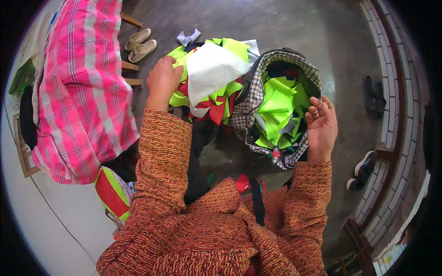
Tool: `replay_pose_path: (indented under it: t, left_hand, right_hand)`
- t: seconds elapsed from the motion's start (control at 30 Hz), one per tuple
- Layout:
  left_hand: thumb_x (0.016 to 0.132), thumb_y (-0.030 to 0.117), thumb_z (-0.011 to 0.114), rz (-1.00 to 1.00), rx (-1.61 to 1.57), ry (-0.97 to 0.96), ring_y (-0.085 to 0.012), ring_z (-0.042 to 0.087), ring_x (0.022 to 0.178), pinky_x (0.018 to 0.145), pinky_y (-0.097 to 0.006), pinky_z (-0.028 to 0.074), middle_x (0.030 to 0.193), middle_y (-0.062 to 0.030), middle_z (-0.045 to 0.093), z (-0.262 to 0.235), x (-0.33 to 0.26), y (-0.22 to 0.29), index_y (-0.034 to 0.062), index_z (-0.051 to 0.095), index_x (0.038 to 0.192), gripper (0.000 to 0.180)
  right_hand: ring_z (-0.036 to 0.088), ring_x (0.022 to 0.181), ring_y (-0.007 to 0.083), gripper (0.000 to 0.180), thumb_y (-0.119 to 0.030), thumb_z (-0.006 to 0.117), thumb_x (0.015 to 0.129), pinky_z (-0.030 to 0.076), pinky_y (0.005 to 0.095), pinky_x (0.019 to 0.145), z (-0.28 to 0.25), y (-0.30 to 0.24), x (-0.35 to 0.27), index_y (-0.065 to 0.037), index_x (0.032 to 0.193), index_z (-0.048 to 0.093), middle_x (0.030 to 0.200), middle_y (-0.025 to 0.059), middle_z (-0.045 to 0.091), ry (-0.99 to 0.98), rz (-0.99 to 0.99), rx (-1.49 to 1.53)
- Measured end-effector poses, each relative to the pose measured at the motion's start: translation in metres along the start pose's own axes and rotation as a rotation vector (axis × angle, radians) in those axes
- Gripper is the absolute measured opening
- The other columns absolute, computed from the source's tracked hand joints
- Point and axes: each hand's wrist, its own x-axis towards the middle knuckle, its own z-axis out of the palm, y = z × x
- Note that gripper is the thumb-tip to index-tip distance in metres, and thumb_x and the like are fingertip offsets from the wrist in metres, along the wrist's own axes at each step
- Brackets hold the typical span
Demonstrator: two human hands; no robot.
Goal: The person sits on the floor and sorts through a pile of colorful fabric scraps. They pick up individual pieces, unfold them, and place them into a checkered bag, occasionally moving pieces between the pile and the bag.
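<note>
A loose heap of cloth scraps, yellow-green, red and dark, lies in front of me with a large white scrap (216, 71) on top. My left hand (165, 79) is closed at the heap's left edge, its fingertips on a yellow-green scrap (178, 97). Right beside the heap stands a black-and-white checked cloth bag (248, 102), its mouth wide and facing up. Inside it are crumpled yellow-green scraps (276, 108) and some darker pieces. My right hand (321, 124) is at the bag's right rim, palm showing, fingers loosely bent and apart, with nothing visible in them.
To the left, a pink-and-white plaid cloth (83, 92) covers furniture with wooden legs. Beige shoes (141, 45) sit beside it. Dark sandals (375, 96) and dark shoes (362, 170) lie along the brick-patterned wall at right. A yellow-green and red piece (113, 193) is near my left elbow.
</note>
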Motion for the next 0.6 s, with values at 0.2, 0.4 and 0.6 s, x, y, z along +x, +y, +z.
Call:
replay_pose_path:
  t: [0.2, 0.4, 0.6]
  left_hand:
    - [0.081, 0.030, 0.060, 0.163, -0.044, 0.200, -0.0323, 0.057, 0.100, 0.081, -0.042, 0.045, 0.109, -0.0111, 0.058, 0.001, -0.011, 0.029, 0.0080, 0.057, 0.105, 0.033]
    - [0.081, 0.028, 0.062, 0.317, -0.168, 0.228, -0.0313, 0.057, 0.099, 0.079, -0.040, 0.047, 0.109, -0.0100, 0.058, 0.004, -0.022, 0.067, 0.0072, 0.058, 0.104, 0.031]
    - [0.082, 0.025, 0.061, 0.384, -0.254, 0.214, -0.0302, 0.058, 0.100, 0.080, -0.039, 0.047, 0.110, -0.0103, 0.058, 0.007, -0.025, 0.080, 0.0062, 0.059, 0.103, 0.029]
  right_hand:
    - [0.060, 0.077, 0.0154, 0.021, -0.009, 0.049, 0.092, 0.050, 0.0258, 0.067, -0.006, 0.000, 0.002, -0.003, 0.112, 0.049, 0.097, 0.0132, 0.063, 0.035, -0.017, -0.040]
    - [0.060, 0.078, 0.0151, 0.019, -0.008, 0.051, 0.091, 0.049, 0.0258, 0.067, -0.011, 0.001, 0.008, -0.003, 0.109, 0.050, 0.095, 0.0120, 0.063, 0.086, -0.071, -0.117]
    - [0.059, 0.078, 0.0138, 0.021, -0.008, 0.055, 0.088, 0.047, 0.0248, 0.068, -0.020, 0.012, 0.016, -0.005, 0.108, 0.051, 0.095, 0.0095, 0.063, 0.206, -0.063, -0.217]
